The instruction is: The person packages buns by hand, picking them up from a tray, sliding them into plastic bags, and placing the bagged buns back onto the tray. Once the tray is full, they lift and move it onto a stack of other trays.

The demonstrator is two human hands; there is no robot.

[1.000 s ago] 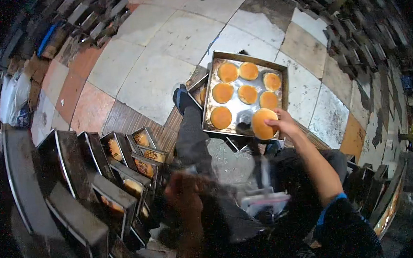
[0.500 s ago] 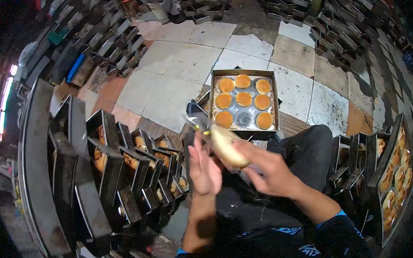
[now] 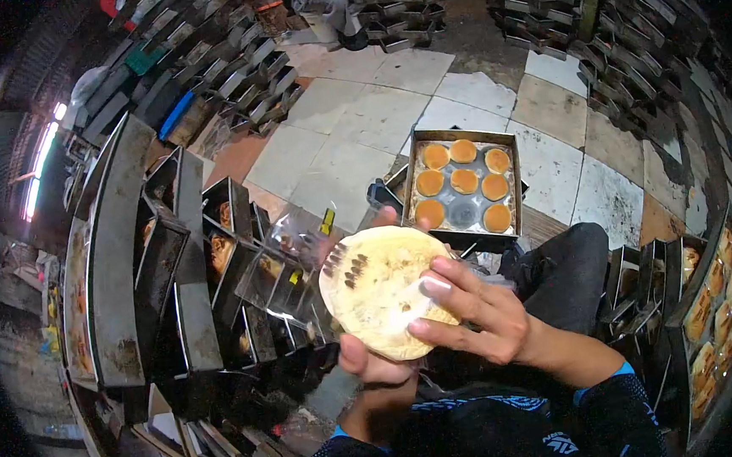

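Observation:
A pale round flat bread (image 3: 382,270) with rows of dark brown marks faces me in front of my lap. My left hand (image 3: 377,365) holds it from below and behind, its thumb at the lower left edge and fingertips showing past the top. My right hand (image 3: 483,318) grips the bread's right side, with fingers lying across its face. A bright white patch glares near those fingers. Left of the bread, clear plastic wrapping (image 3: 280,277) with yellow bits hangs close to my left hand; whether the fingers pinch it is hidden.
Ahead on the tiled floor (image 3: 357,102) stands a square metal pan (image 3: 461,133) of golden round buns. Stacked metal trays (image 3: 199,325) with breads crowd my left. Another tray of browned breads (image 3: 713,332) leans at my right. A person (image 3: 325,10) sits at the back.
The bread has turned from edge-on to face me, and my left hand has come under and behind it. The plastic wrapping now shows spread at the left. My view has shifted left.

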